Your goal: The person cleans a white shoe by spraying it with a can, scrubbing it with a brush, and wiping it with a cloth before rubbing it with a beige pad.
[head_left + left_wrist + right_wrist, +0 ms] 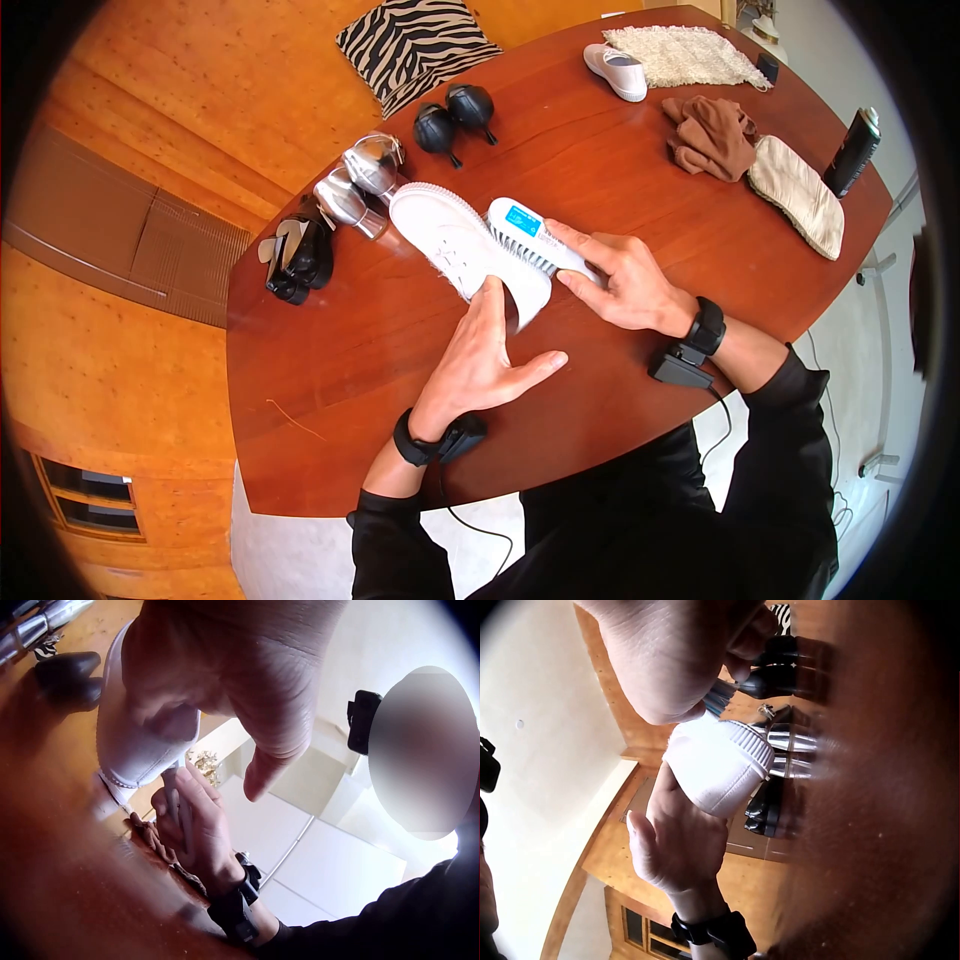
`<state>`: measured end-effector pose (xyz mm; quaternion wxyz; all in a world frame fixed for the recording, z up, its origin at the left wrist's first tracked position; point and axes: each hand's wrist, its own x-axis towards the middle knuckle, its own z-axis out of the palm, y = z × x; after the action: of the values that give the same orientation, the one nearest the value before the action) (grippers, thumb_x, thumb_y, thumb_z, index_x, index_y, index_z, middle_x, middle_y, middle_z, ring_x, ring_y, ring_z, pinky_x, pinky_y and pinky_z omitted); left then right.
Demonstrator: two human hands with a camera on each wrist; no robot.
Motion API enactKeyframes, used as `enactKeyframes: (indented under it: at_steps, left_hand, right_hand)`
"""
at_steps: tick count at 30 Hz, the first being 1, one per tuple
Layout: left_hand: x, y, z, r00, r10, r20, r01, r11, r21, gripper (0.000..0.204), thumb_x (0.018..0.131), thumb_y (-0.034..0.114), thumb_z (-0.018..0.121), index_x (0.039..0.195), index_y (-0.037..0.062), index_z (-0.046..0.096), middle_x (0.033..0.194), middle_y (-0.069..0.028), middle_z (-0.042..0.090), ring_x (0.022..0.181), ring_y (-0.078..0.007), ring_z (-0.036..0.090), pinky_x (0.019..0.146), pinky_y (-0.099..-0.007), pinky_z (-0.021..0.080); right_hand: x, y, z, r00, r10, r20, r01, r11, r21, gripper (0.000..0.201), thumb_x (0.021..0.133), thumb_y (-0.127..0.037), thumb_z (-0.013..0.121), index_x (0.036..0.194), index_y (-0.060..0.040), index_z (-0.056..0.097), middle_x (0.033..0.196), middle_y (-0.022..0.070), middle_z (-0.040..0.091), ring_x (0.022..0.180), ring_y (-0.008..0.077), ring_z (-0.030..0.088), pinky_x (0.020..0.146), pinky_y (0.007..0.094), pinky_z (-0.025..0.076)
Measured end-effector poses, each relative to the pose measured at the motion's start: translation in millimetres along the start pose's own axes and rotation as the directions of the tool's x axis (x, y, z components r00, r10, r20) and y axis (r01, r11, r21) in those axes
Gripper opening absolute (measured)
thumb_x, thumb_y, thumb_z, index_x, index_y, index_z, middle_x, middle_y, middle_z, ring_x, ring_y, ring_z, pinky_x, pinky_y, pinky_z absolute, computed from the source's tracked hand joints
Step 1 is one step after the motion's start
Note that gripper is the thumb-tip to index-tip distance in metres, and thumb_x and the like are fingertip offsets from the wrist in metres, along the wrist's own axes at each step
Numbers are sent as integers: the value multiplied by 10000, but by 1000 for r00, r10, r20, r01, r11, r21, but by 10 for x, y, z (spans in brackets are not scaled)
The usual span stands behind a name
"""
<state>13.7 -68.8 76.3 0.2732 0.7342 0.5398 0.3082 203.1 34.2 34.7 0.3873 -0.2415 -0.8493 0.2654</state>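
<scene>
A white lace-up shoe [435, 230] is held over the table, sole edge toward the right hand. My left hand [468, 362] reaches into its opening; the fingers enter straight, their tips hidden inside, while the thumb stands out apart. My right hand [632, 284] grips a white-backed scrub brush [523, 221] with a blue label, fingers and thumb pinching its near end. The dark bristles [528, 250] lie against the shoe's side near the sole. In the right wrist view the bristles [720, 697] meet the ridged sole edge of the shoe [712, 761].
Black shoes [300, 255], silver heels [360, 185] and black heels [455, 118] line the table's far left edge. At the right are another white shoe [618, 72], a cream woven cloth [690, 55], brown fabric [708, 138], a satin pad [797, 195] and a black spray can [853, 153].
</scene>
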Motion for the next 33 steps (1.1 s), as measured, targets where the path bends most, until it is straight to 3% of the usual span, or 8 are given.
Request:
enactKeyframes:
  at_steps: [10,13,16,20,23,25,26,33]
  left_hand:
    - [-1,44,83,998,28,64,-27,999,-30,852,713,328,747,1260,-99,253,1136,-260,434,1035,-383,466,875,-423,399]
    - [-6,34,132,997,58,58,-58,998,-10,824,713,339,746,1216,-108,270,1084,-263,441,980,-379,473,841,-423,407]
    - [-21,40,196,993,29,111,-30,1000,10,741,711,372,744,1092,-95,313,935,-238,442,819,-346,473,741,-420,412]
    - [-16,62,193,992,79,101,-85,995,50,747,713,372,742,1099,-99,309,934,-238,446,819,-345,477,741,-416,416]
    - [-19,89,182,984,-9,178,0,999,49,738,719,373,736,1092,-106,316,934,-249,447,832,-357,480,750,-423,415]
    - [-40,84,235,976,27,214,-43,996,72,781,712,348,752,1148,-120,303,954,-199,429,825,-260,445,745,-376,410]
    - [-44,88,263,975,85,206,-107,990,93,769,713,369,751,1104,-134,320,929,-210,416,810,-271,443,739,-375,410]
    - [-54,84,271,976,98,195,-134,975,179,779,721,397,744,1107,-137,329,923,-223,408,801,-315,441,741,-391,407]
  right_hand:
    - [-8,-8,26,999,25,-36,-24,999,43,537,824,-184,604,1313,-36,438,721,173,594,590,315,584,574,390,474]
    - [-7,-29,17,998,54,-18,-53,997,62,541,833,-185,595,1314,-8,420,771,199,607,628,339,598,599,401,482]
    - [-4,4,34,998,32,-51,-27,996,89,545,845,-186,578,1313,26,396,857,238,615,692,368,615,636,406,493]
    - [-1,-9,29,999,33,-43,-28,994,106,548,856,-188,560,1317,42,373,923,263,611,733,386,621,666,407,501]
    - [1,-9,26,998,49,-30,-45,993,113,546,866,-189,544,1325,40,358,948,270,606,766,390,623,687,406,504]
    - [7,13,36,995,-17,-102,30,992,123,546,872,-195,535,1331,36,351,986,275,600,812,402,618,714,409,504]
    - [8,9,29,995,-17,-102,30,992,123,546,872,-195,535,1331,36,351,986,275,600,812,402,618,714,409,504]
    - [43,0,-34,987,-23,-156,40,994,106,523,886,-180,522,1340,16,353,1040,275,589,868,415,606,760,412,496]
